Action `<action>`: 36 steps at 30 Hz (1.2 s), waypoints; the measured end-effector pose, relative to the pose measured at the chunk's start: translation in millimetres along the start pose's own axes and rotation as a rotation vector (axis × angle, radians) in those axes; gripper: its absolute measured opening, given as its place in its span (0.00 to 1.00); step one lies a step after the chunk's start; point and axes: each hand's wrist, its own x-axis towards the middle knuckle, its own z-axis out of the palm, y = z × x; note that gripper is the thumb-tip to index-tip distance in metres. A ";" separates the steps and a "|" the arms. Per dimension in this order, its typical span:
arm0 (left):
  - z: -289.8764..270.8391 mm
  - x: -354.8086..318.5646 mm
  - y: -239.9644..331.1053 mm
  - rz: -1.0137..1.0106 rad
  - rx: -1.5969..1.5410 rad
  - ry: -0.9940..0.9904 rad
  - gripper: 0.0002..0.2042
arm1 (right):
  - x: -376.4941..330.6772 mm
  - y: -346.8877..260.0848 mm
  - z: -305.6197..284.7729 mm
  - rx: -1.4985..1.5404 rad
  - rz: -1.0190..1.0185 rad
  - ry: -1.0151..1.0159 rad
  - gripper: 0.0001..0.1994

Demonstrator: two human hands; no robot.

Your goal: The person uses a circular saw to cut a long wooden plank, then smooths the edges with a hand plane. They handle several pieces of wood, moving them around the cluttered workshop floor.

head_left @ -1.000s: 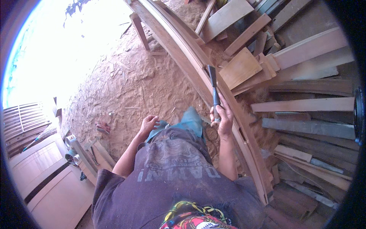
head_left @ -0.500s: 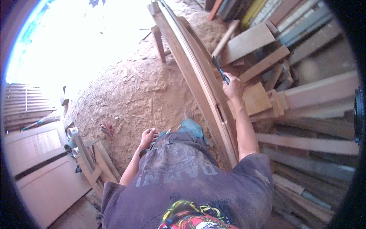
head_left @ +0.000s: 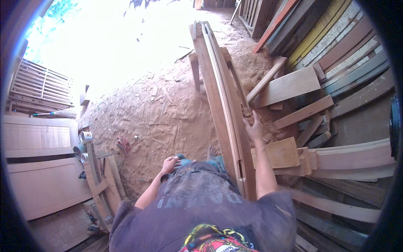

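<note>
A long wooden beam (head_left: 218, 126) lies lengthwise on a trestle in front of me, slightly right of my body. Pale grooved strips (head_left: 226, 110) run along its top, with a dark slot near my end. My right hand (head_left: 253, 128) is at the beam's right side, thumb and fingers apart, with no tool visible in it. Just beyond its fingertips is a small brown lump (head_left: 246, 111) that I cannot make out. My left hand (head_left: 170, 163) rests by my left thigh, next to teal cloth (head_left: 181, 157), its fingers loosely extended and holding nothing I can see.
Boards and offcuts (head_left: 289, 86) are piled along the right, with a pale wood block (head_left: 279, 154) close to my right forearm. Panelled doors (head_left: 46, 176) and cans (head_left: 85, 137) stand at left. Shavings cover the ground (head_left: 147, 113); a trestle leg (head_left: 194, 72) stands under the beam.
My right hand has come down and slightly toward me; the dark-bladed, blue-handled tool it held is out of sight. My left hand stays by my thigh. The view has shifted.
</note>
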 end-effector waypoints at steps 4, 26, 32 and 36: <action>1.7 17.0 5.7 0.004 0.089 -0.055 0.17 | -73.5 1.5 -25.0 0.123 0.315 -0.107 0.30; -45.2 92.8 -16.1 -0.070 0.756 -0.467 0.15 | -376.4 -224.8 -27.7 0.063 0.593 0.462 0.15; -79.5 128.0 -43.5 -0.142 1.047 -0.524 0.17 | -483.0 -253.6 42.0 0.159 0.798 0.443 0.15; -62.1 156.5 -32.0 -0.133 1.050 -0.568 0.19 | -483.2 -270.3 31.9 0.112 0.852 0.436 0.16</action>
